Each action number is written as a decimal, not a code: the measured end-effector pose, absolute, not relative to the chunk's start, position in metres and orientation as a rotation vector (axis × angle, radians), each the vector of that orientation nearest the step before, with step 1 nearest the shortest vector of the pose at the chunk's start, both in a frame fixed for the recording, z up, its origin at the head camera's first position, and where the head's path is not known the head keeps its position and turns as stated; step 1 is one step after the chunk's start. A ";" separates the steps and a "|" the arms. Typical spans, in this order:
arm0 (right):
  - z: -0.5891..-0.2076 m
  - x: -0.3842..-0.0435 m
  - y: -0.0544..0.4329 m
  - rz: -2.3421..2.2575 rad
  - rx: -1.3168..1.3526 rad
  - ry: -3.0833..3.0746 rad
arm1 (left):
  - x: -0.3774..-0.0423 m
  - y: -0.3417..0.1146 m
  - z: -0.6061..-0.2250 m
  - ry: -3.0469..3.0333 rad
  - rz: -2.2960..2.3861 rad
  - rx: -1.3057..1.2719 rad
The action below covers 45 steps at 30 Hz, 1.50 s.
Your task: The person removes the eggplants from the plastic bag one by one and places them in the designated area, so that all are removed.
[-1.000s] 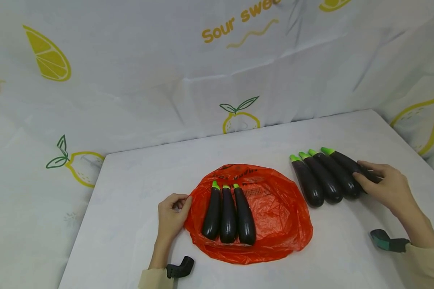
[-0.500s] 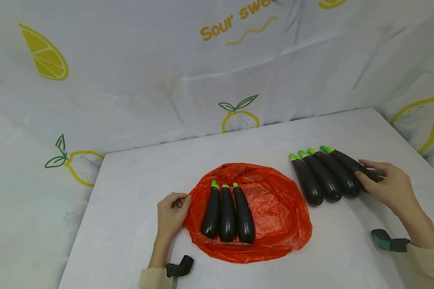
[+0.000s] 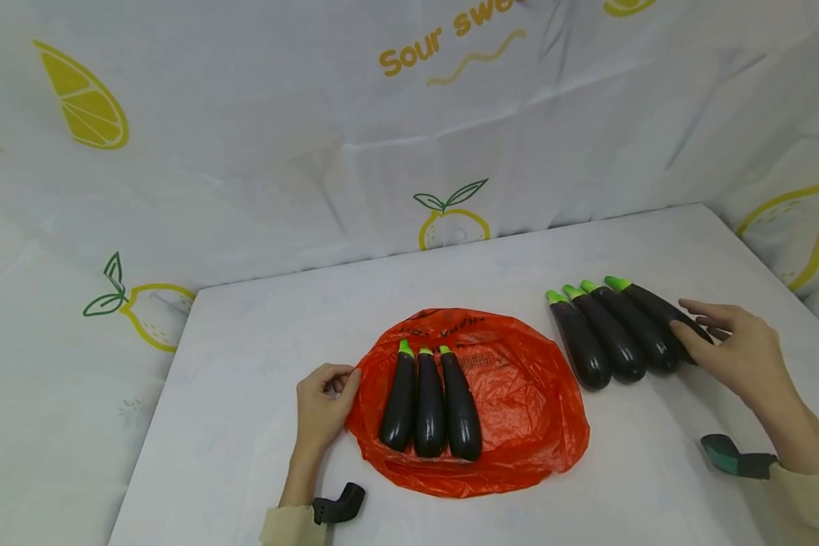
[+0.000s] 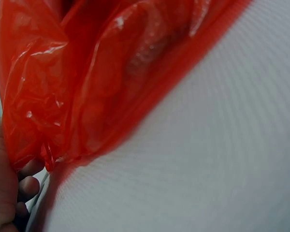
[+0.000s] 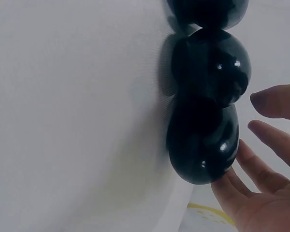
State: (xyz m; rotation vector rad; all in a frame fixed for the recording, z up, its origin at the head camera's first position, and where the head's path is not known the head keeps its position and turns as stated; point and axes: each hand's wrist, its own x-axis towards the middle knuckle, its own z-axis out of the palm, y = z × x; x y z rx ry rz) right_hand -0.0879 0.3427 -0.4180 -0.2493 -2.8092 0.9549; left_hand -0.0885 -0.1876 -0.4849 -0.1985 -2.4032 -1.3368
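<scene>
At the left rim of a red plastic bag, my left hand pinches its edge; the left wrist view shows the gathered bag film between thumb and fingers. Three dark eggplants with green tops lie side by side on the bag. Several more eggplants stand in a slanted row to the right. My right hand is beside the rightmost eggplant. In the right wrist view its fingers lie spread along that eggplant's side, while the thumb is held apart from it.
The white table meets a white cloth backdrop printed with lemons and lettering. Black wrist devices sit on both forearms, below light sleeves.
My right hand has eased slightly to the right, its fingers loosening from the rightmost eggplant, whose lower end shows more. The left hand, bag and other eggplants stay in place.
</scene>
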 end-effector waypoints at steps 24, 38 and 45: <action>-0.399 -0.078 0.316 1.029 -0.188 -2.688 | -0.088 -0.187 -0.482 -2.402 -1.331 -0.211; -0.393 -0.071 0.291 1.150 0.013 -2.578 | -0.089 -0.188 -0.484 -2.401 -1.312 -0.230; -0.390 -0.068 0.271 1.188 0.111 -2.564 | -0.089 -0.188 -0.483 -2.406 -1.310 -0.221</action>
